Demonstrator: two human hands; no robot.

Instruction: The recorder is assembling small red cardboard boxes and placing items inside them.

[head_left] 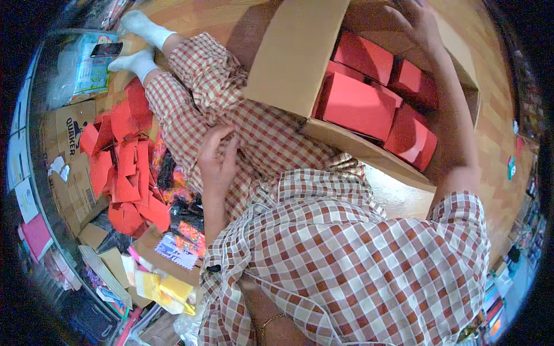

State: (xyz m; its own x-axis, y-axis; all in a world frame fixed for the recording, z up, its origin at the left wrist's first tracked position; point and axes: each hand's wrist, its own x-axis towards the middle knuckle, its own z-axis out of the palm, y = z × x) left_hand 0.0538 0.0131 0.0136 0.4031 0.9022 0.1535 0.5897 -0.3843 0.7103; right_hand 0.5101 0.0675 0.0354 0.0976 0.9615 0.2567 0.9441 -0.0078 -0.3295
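Note:
A large brown cardboard carton [285,63] stands open at the upper right, beside my legs. Several red paper boxes [360,106] are packed inside it. My right arm reaches over the carton's right side, and my right hand [420,26] is at its far end, fingers spread, with no object seen in it; the fingertips run out at the top edge. My left hand [218,158] is above my checked trouser leg, its fingers curled in toward the thumb, and nothing shows in it. Left of it lies a heap of flat, folded red card pieces [130,173].
Colourful packets [190,236] and a flattened brown carton [69,173] lie at the left. Yellow paper pieces [164,288] are in the lower left. Farther off, a dark phone [107,50] rests on a blue plastic package [92,75]. The wooden floor [490,155] extends to the right.

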